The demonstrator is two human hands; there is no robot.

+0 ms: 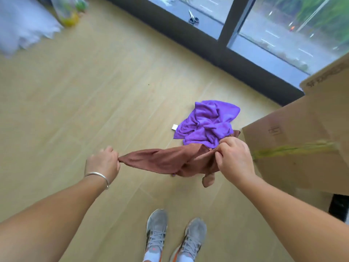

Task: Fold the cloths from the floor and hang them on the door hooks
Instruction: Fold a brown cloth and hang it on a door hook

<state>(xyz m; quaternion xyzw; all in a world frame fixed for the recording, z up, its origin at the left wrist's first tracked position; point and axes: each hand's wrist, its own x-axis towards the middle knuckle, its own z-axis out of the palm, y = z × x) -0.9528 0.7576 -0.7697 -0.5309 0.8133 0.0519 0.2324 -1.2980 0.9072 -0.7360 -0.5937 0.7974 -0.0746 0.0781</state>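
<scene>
Brown cloth (170, 161) stretched between both hands (103, 161) (234, 157), beside cardboard box (294, 129).

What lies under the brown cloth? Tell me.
Bare wood floor shows below the brown cloth, held up by both hands. Its far edge hides part of the purple cloth.

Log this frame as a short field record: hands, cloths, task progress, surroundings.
left hand: pinches one end of the brown cloth
right hand: grips the other end
brown cloth: held above the floor, stretched between the hands, still bunched, not folded
purple cloth: crumpled on the wooden floor, untouched
cardboard box: at the right
scissors: on the window ledge
door hooks: not in view
</scene>
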